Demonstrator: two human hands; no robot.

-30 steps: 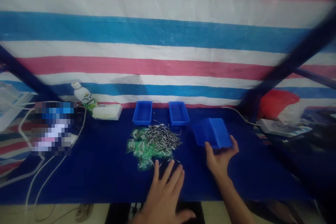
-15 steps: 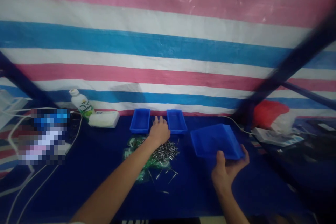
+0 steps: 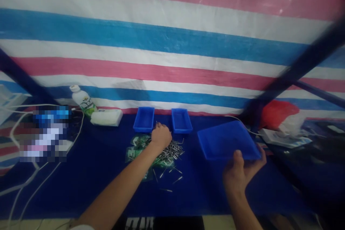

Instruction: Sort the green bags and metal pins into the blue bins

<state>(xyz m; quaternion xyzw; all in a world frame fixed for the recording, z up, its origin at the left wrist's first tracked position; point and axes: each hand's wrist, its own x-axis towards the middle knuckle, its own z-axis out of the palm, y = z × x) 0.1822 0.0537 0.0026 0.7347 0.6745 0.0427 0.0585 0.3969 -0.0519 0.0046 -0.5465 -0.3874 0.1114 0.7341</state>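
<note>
Right hand [image 3: 241, 174] grips the near edge of a blue tray [image 3: 228, 141], thumb on top, fingers under, tray lifted off the blue table [image 3: 88, 172] at the right. Left hand [image 3: 161, 137] is reached out, fingers curled down onto the pile of metal pins [image 3: 169, 150]; can't tell if it has any pinched. Pile lies on green packets [image 3: 134, 151], just in front of two small blue bins [image 3: 145, 119].
</note>
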